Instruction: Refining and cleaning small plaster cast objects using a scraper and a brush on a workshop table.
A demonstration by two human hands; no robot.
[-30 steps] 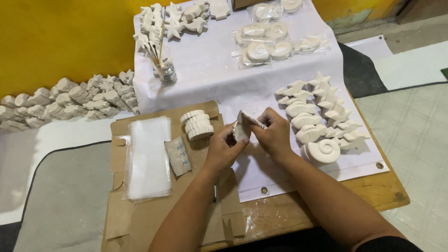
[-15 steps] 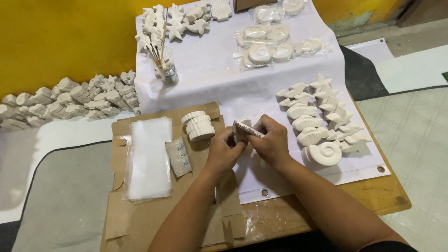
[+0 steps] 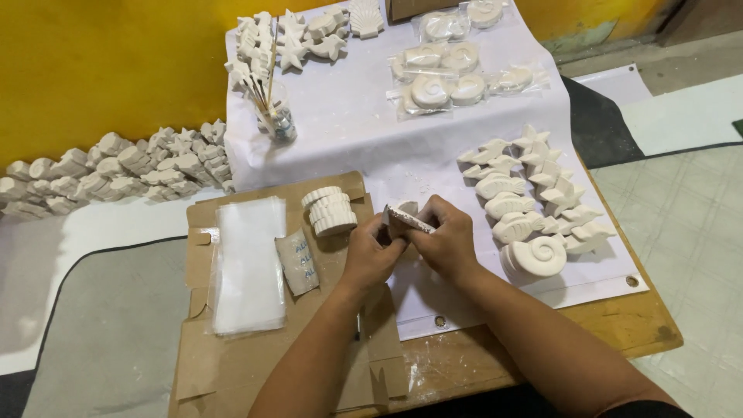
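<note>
A wooden work table [image 3: 619, 340] is filling most of the view, standing against a yellow wall [image 3: 101, 70], and a long white sheet [image 3: 356, 147] is running down its middle from the far edge to the near one. To the left of the sheet a flattened piece of brown cardboard [image 3: 232, 364] is lying on the table, carrying a stack of clear plastic bags [image 3: 248, 263], a small folded sandpaper piece [image 3: 298, 262] just beside the bags, and a short leaning pile of round ribbed plaster discs [image 3: 329, 210]. On the right part of the sheet a cluster of white plaster sea figures [image 3: 534, 193] (fish, stars and the like) is lying in rows, with a large spiral snail shell casting [image 3: 538, 257] at its near end. Farther back, several bagged shell castings [image 3: 453, 73] are resting in clear wrappers, and more bare starfish and shell casts [image 3: 298, 31] are crowding the far left corner of the sheet. A glass jar of thin brushes [image 3: 272, 116] is standing upright on the sheet near that corner. Off the table to the left, a long row of small plaster pieces [image 3: 116, 166] is lining the foot of the wall. At the centre, both hands are meeting over the sheet's left edge: the left hand [image 3: 371, 259] is curling closed around a small white plaster casting [image 3: 404, 217], and the right hand [image 3: 449, 240] is pinching the same piece from the other side, holding it up off the table between the 2 hands.
</note>
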